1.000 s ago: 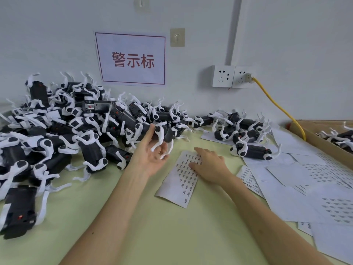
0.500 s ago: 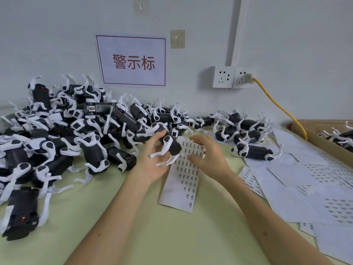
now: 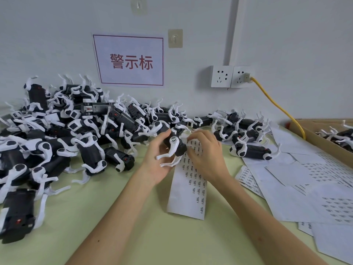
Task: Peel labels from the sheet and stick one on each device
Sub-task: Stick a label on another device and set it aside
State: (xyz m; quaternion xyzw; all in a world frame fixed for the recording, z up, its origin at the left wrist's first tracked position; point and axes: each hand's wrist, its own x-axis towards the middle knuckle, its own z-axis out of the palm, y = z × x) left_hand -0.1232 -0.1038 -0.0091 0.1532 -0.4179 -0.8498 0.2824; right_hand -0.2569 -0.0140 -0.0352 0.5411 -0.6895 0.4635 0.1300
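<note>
My left hand (image 3: pixel 157 161) grips a black device with white legs (image 3: pixel 174 145), held just above the table in the middle of the view. My right hand (image 3: pixel 205 152) is right beside it, fingers curled toward the device's end; whether a label sits on a fingertip is too small to tell. Under both hands lies the label sheet (image 3: pixel 191 185), white with columns of small printed labels. A large pile of like devices (image 3: pixel 63 134) covers the left of the table.
Several more devices (image 3: pixel 246 134) lie at the back right. Used white sheets (image 3: pixel 309 180) spread over the right side. A cardboard box (image 3: pixel 324 134) holding devices stands at the far right. A yellow cable (image 3: pixel 277 106) runs from the wall socket.
My left hand has picked a device from the pile and brought it over the sheet. My right hand lifted off the label sheet and moved up to the device.
</note>
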